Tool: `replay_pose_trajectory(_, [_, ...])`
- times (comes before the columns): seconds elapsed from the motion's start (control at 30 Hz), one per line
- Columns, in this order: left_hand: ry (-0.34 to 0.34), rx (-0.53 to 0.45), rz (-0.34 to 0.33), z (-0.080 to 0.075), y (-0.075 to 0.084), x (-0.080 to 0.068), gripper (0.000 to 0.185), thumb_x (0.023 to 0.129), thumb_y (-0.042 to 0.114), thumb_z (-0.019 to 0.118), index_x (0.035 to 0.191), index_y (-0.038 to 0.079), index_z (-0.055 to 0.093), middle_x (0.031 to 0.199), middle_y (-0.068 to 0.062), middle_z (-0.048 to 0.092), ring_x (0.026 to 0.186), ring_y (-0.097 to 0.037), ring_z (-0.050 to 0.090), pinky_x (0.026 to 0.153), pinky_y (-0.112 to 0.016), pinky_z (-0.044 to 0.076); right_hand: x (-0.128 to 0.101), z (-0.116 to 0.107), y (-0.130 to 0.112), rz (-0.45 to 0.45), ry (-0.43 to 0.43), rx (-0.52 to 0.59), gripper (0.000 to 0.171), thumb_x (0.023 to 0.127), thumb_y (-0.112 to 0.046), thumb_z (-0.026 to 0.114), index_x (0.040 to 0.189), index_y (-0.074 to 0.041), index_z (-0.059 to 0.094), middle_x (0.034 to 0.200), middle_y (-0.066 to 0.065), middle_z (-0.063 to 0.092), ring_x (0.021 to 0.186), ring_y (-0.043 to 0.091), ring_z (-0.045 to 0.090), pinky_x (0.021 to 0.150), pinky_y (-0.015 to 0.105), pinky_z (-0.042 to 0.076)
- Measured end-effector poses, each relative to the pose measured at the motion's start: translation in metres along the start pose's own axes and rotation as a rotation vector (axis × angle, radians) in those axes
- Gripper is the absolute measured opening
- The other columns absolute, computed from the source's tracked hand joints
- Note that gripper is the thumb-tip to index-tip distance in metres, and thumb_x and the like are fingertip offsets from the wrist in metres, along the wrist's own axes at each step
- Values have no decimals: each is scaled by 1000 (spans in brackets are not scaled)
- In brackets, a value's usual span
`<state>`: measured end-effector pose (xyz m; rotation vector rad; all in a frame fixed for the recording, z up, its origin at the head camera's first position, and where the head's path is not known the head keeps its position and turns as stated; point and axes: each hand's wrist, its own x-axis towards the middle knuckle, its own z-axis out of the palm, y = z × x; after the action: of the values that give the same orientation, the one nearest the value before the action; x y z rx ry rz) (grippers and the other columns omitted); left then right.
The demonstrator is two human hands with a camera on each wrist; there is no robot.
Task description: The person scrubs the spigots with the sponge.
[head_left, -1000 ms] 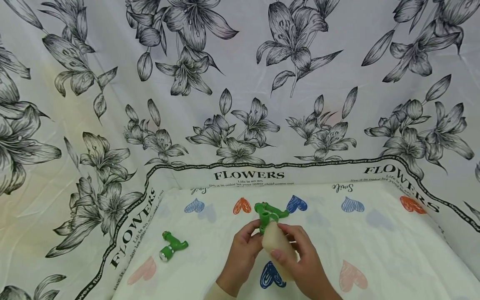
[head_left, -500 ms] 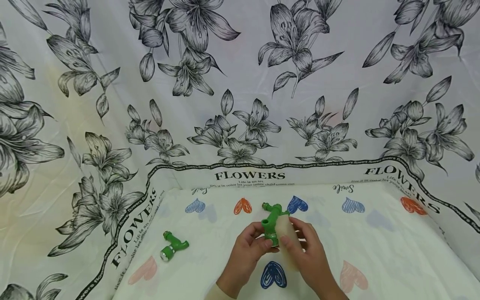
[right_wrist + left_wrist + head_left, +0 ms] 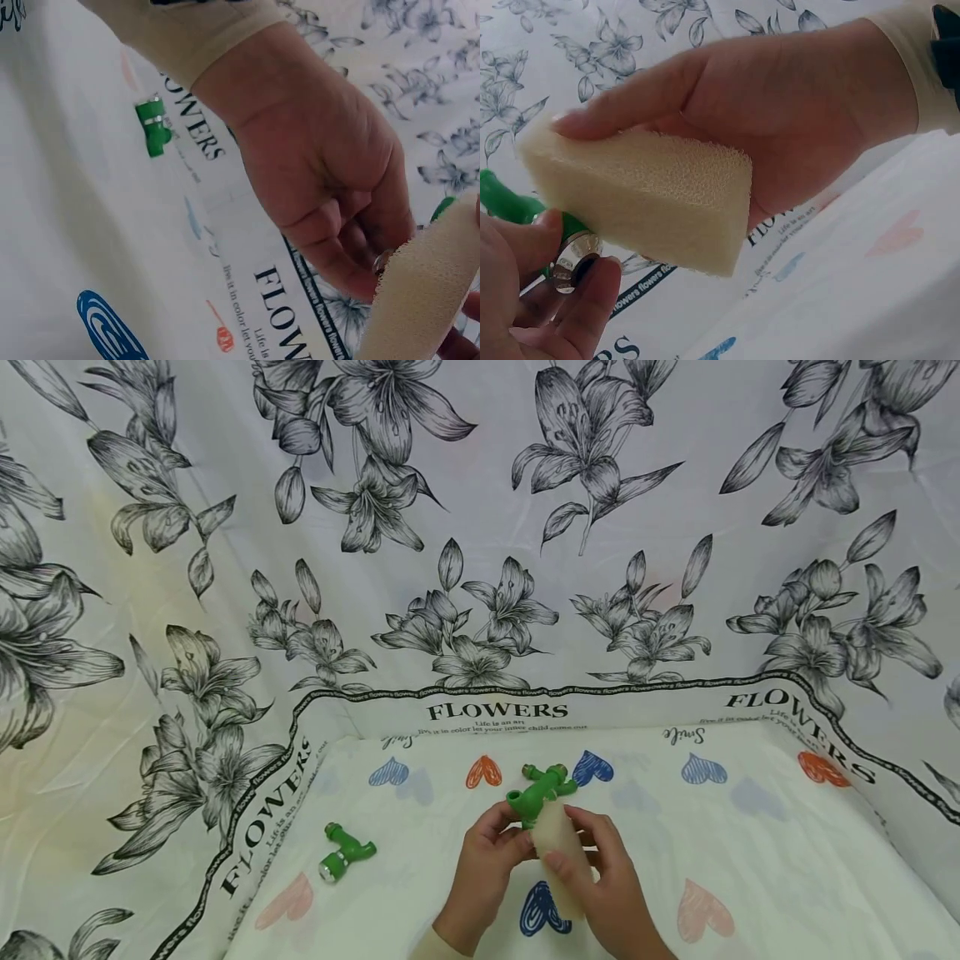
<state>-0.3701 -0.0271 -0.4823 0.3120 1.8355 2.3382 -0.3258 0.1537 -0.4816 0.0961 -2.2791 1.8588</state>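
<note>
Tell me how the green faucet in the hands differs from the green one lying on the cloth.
The held faucet is gripped by the left hand, off the cloth; the other faucet lies alone on the cloth, left of the hands. A sponge in the right hand lies against the held one; nothing touches the other. Both are green with a metal end.

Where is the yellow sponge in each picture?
Head view: the sponge is low in the middle, gripped by the right hand beside the green tap the left hand holds.
Left wrist view: the sponge fills the middle left.
Right wrist view: the sponge is at the bottom right corner.
Shared landmark: the green tap against the sponge.
</note>
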Motion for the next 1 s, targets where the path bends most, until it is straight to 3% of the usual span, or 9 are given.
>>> replay_pose_trajectory(0.27, [32, -32, -14, 1, 4, -2, 51, 104, 3, 73, 151, -4, 56, 142, -16, 61, 126, -31, 66, 104, -35, 57, -6, 5, -9, -50, -17, 1, 56, 100, -31, 84, 150, -25, 61, 131, -5, 59, 114, 25, 58, 94, 35, 56])
replay_pose_trajectory(0.43, [20, -18, -8, -1, 4, -2, 50, 103, 2, 73, 150, -4, 57, 143, -17, 60, 124, -31, 68, 104, -36, 58, -6, 5, -8, -45, -13, -6, 58, 99, -32, 84, 152, -23, 60, 131, -4, 59, 114, 24, 58, 94, 35, 56])
replay_pose_trajectory(0.6, [-70, -55, 7, -3, 3, -3, 48, 105, 6, 73, 149, -3, 55, 141, -21, 62, 120, -31, 71, 100, -44, 61, 0, -1, -1, -43, 11, 17, 51, 103, -30, 80, 149, -19, 59, 133, 1, 58, 115, 25, 59, 94, 36, 57])
replay_pose_trajectory(0.83, [-240, -143, 26, -3, 2, -6, 40, 111, 4, 62, 149, -7, 52, 138, -23, 67, 108, -27, 75, 99, -49, 61, 12, -15, 10, 21, 34, 85, 47, 106, -29, 76, 150, -20, 62, 135, 5, 60, 112, 28, 60, 89, 30, 60])
replay_pose_trajectory(0.9, [-255, -150, 28, -3, 2, -7, 40, 112, 4, 61, 149, -7, 52, 139, -23, 66, 111, -27, 75, 100, -49, 60, 13, -16, 11, 33, 28, 87, 49, 106, -31, 76, 152, -21, 61, 137, 4, 60, 113, 28, 60, 89, 29, 59])
replay_pose_trajectory(1.0, [-221, -136, 23, -2, 3, -7, 40, 111, 5, 63, 148, -5, 53, 139, -23, 65, 114, -29, 74, 102, -49, 59, 11, -14, 11, 62, 12, 104, 46, 106, -33, 75, 148, -20, 63, 134, 5, 61, 112, 29, 61, 89, 30, 60])
